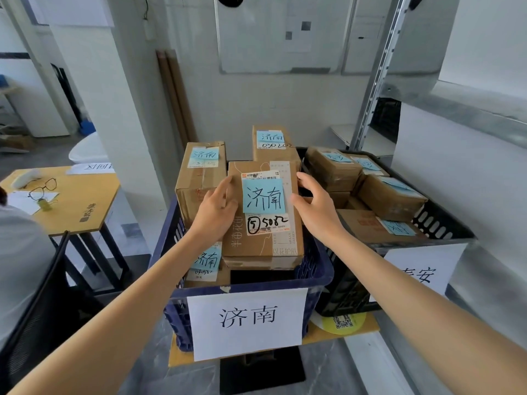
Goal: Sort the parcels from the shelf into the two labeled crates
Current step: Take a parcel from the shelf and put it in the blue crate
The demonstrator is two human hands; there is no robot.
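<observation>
Blue-crate placement: lower the brown cardboard parcel (pixel 262 243) level onto the boxes (pixel 199 178) already in the dark blue plastic crate (pixel 320 273), checking it seats before release; front end looks partly unsupported. Grip: left hand (pixel 219 208) holds its left edge, thumb on top; right hand (pixel 316 206) lies loose-fingered against the right edge, not clamped. Parcel: oblong, taped, light blue handwritten note (pixel 263 195) matching the crate's white paper sign (pixel 246 320), shipping label (pixel 268 225) beneath.
</observation>
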